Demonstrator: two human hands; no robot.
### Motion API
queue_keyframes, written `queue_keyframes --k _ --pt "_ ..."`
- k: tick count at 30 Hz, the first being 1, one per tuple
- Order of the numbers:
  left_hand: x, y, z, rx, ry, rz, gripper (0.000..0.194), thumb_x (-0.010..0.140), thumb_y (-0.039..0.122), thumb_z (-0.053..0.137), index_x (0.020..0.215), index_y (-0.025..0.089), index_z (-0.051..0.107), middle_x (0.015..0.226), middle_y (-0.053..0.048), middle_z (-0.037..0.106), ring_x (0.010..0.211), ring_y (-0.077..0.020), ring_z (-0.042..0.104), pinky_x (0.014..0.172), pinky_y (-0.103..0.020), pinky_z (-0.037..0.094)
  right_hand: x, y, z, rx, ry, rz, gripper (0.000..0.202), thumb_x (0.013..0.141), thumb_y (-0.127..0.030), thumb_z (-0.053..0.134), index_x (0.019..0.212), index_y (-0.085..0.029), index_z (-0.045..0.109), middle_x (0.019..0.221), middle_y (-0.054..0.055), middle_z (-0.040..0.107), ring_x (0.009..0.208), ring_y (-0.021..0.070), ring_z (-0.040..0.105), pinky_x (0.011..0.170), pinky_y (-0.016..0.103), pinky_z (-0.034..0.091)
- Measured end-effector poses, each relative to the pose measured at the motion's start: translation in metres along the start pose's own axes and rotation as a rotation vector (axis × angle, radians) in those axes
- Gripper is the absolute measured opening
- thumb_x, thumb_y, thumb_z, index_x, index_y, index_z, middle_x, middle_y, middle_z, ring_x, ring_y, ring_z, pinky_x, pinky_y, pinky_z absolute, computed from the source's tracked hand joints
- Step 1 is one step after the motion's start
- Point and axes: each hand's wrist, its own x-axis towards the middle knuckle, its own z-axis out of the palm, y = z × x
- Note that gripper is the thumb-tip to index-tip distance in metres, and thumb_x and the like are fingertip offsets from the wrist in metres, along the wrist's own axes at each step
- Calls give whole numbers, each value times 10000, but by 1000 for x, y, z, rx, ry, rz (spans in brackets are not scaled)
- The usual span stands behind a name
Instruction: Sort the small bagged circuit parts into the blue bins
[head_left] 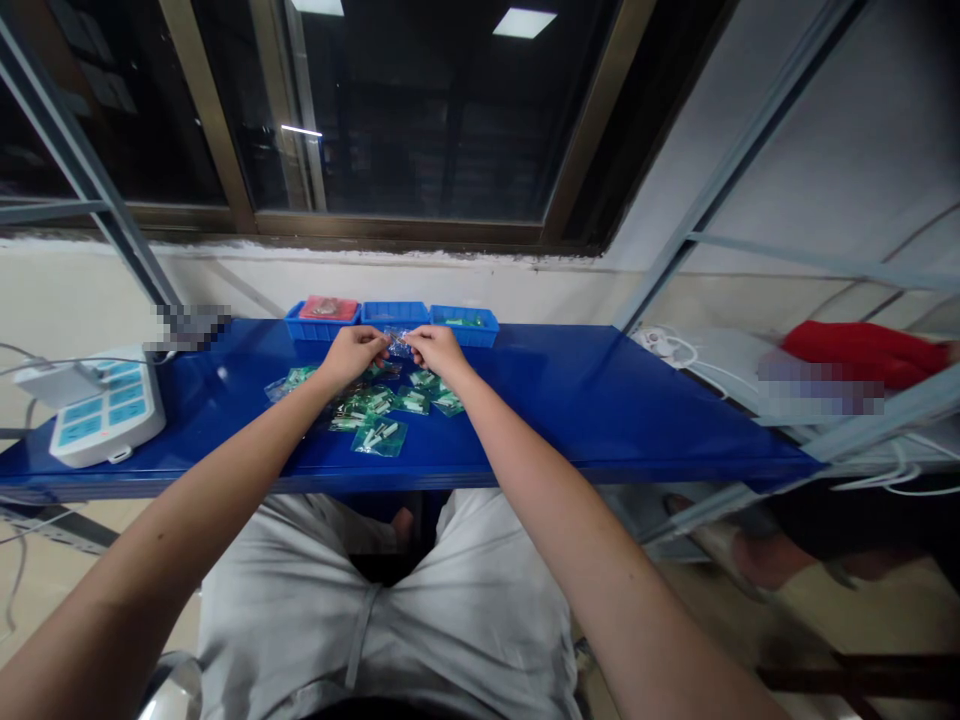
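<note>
A small clear plastic bag [398,343] is stretched between my two hands above the blue table [570,400]. My left hand [355,353] pinches its left side, and my right hand [437,352] pinches its right side. What the bag holds is too small to tell. Below and around my hands lies a pile of small green-tinted bags [364,402] with whitish pieces inside. One such bag [380,437] lies nearest the table's front edge.
Three blue bins stand along the back: one with a red packet [328,308], a middle bin [395,311], and one with green items [464,318]. A white power strip [109,410] sits at left. Metal posts flank the table; a person's foot shows at lower right.
</note>
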Motion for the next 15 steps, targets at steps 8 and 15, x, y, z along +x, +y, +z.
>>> queue_keyframes --k 8,15 --pt "-4 4 -2 60 5 25 175 833 322 641 774 158 660 473 18 566 395 -119 510 444 -239 413 -2 -4 0 40 -27 36 195 846 -183 622 651 -176 636 529 -23 589 412 88 512 390 193 345" --pt "-7 7 -1 -16 -23 -14 172 855 304 631 835 133 643 557 -22 643 400 -136 586 432 -234 455 -7 -12 1 144 -92 145 142 907 -154 571 772 -158 616 582 16 673 442 126 626 378 182 408"
